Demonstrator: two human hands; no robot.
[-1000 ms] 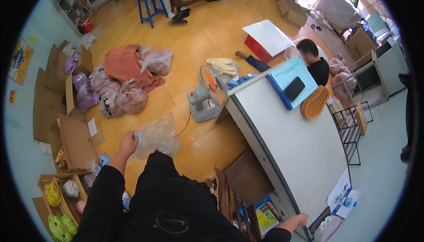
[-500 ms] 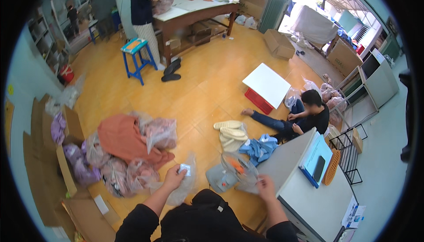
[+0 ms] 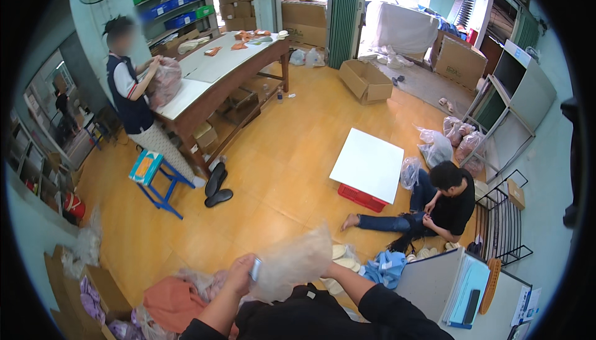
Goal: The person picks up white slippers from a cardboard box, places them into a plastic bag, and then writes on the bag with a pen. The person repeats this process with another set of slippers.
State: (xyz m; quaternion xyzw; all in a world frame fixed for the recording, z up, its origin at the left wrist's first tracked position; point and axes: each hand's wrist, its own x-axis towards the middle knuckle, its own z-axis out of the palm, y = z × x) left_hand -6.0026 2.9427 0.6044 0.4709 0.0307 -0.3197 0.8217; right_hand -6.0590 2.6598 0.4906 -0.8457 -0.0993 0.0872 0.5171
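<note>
Item one: clear plastic bag point(image 3: 297, 267), hanging between the two hands, directly right of the left hand; its long axis is running rightward from that hand and slanting up at the far end. 
Item two: left hand point(image 3: 241, 273), nearer in grasp, closing its fingers on the bag's left end and a small pale label point(image 3: 255, 268). 
Item three: right hand point(image 3: 329, 270), sitting behind the bag's right end; its fingers are being hidden, so whether it is gripping cannot be told. 
Item four: coral cloth point(image 3: 172, 303), lying below and left of the left hand. 
Item five: light blue cloth point(image 3: 386, 267), lying right of the right hand.
</note>
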